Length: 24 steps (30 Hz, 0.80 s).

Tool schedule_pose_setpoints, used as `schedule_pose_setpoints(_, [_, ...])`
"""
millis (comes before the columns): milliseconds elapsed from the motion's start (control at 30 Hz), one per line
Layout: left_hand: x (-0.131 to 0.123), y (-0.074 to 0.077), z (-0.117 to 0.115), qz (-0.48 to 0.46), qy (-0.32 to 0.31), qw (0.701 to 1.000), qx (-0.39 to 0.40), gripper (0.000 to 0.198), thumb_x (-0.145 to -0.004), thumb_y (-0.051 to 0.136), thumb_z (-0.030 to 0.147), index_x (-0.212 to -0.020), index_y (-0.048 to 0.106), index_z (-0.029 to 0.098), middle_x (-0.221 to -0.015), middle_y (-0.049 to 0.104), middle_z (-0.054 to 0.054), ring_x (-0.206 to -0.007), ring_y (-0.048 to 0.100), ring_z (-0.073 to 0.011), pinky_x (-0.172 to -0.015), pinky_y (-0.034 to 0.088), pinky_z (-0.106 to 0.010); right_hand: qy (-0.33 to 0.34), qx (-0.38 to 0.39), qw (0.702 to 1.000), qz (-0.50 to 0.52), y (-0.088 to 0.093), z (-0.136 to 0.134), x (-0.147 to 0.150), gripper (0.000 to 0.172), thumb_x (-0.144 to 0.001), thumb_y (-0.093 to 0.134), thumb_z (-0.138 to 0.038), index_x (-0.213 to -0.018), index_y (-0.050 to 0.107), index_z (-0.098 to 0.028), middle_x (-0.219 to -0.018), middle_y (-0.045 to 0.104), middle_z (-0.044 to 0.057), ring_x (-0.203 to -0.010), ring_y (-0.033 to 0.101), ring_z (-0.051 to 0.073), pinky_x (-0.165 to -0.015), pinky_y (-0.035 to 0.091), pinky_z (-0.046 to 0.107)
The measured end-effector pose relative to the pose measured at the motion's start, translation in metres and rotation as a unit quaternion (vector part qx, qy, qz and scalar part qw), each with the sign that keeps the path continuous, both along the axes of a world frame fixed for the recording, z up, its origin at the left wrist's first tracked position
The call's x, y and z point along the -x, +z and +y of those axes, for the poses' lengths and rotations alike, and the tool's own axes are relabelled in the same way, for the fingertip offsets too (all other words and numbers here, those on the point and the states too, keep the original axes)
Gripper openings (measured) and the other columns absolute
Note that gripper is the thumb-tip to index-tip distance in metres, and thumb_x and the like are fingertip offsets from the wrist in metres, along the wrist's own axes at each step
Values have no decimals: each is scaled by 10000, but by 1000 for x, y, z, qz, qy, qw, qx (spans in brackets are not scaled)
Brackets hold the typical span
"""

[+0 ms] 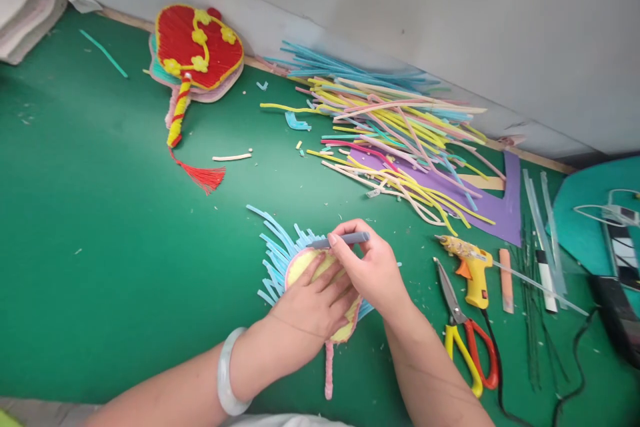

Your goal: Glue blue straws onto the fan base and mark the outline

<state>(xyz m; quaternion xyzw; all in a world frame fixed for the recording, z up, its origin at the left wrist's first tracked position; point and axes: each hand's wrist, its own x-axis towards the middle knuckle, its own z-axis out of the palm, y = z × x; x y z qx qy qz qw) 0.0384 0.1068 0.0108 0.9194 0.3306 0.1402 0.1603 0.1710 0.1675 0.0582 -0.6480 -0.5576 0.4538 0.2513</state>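
A yellow fan with a pink edge [299, 265] and a pink handle [329, 370] lies on the green table [150, 280]. Light blue strips [277, 257] stick out from under its upper left side, and a few show at its right. My left hand [307, 310], a pale bangle on its wrist, rests flat on the fan with fingers stretched out. My right hand [373, 267] grips a grey pen [353, 239] between thumb and fingers. The pen lies nearly level, its tip at the fan's top edge.
A red fan [200, 47] with yellow flowers lies at the upper left. Colourful fuzzy stems [395, 120] are heaped behind the hands, partly over purple sheet [510, 207]. To the right are a yellow glue gun [473, 267], scissors [455, 307], clear sticks [543, 233] and a black cable [575, 347].
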Motion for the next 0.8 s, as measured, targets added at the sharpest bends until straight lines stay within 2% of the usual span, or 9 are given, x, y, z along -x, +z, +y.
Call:
schedule_pose_setpoints(200, [2, 3, 0, 13, -14, 1000, 17, 326, -977, 478, 278, -1273, 569, 176, -1402, 578, -115, -1361, 472, -288, -1197, 224, -532, 35, 32, 999, 18, 1, 4, 9, 192, -819, 594, -421, -785, 598, -232, -714, 654, -9, -692, 613, 161, -641, 470, 267])
schedule_pose_setpoints(500, [2, 3, 0, -1, -4, 1000, 12, 325, -986, 459, 277, -1276, 566, 179, -1399, 578, -107, -1383, 442, -276, -1216, 192, -527, 42, 34, 998, 21, -4, 6, 10, 183, -825, 591, -412, -787, 591, -233, -702, 638, -15, -660, 586, 151, -625, 462, 261])
schedule_pose_setpoints(800, [1, 0, 0, -1, -4, 1000, 1, 370, -979, 490, 296, -1324, 533, 170, -1468, 517, -118, -1440, 371, -287, -1231, 176, -532, 31, 36, 999, 10, -6, 8, 7, 193, -806, 599, -420, -773, 598, -229, -698, 644, -10, -665, 582, 157, -607, 448, 257])
